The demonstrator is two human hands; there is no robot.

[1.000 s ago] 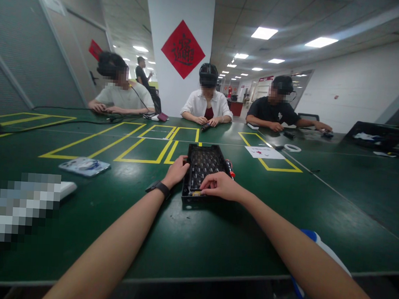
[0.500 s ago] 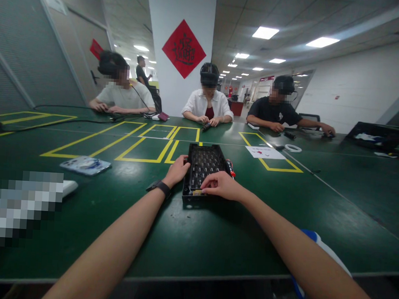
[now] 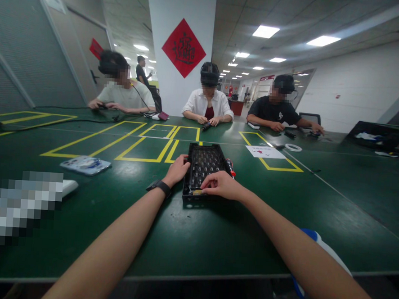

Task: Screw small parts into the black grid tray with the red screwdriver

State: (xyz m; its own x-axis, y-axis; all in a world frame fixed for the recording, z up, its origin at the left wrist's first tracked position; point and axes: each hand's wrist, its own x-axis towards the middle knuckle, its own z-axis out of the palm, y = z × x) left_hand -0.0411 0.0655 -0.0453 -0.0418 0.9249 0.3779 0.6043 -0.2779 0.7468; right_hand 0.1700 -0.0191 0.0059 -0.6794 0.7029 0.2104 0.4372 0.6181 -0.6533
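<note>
A black rectangular case (image 3: 205, 160) lies in front of me, its inside filled with rows of small dark and shiny shapes. My left hand (image 3: 178, 171) is closed around the case's left side, thumb on the rim. Over the case's near right part, my right hand (image 3: 221, 185) has thumb and fingertips pinched together. Right by those fingertips, a small yellowish piece (image 3: 197, 192) sits at the near inner end. Whether the pinch holds it or something smaller is hidden. A red-and-clear item (image 3: 231, 167) rests against the case's right side, partly covered.
Left of me lie a phone-like patterned object (image 3: 86, 165) and a white item (image 3: 69, 187). A printed sheet (image 3: 266, 152) and a white ring (image 3: 293, 147) are at right. Under my right forearm is a blue-and-white object (image 3: 328, 250). Several people sit opposite at the green table (image 3: 138, 258).
My hands and the case stay almost still. Across the table, the hands of the people at left and right have shifted slightly.
</note>
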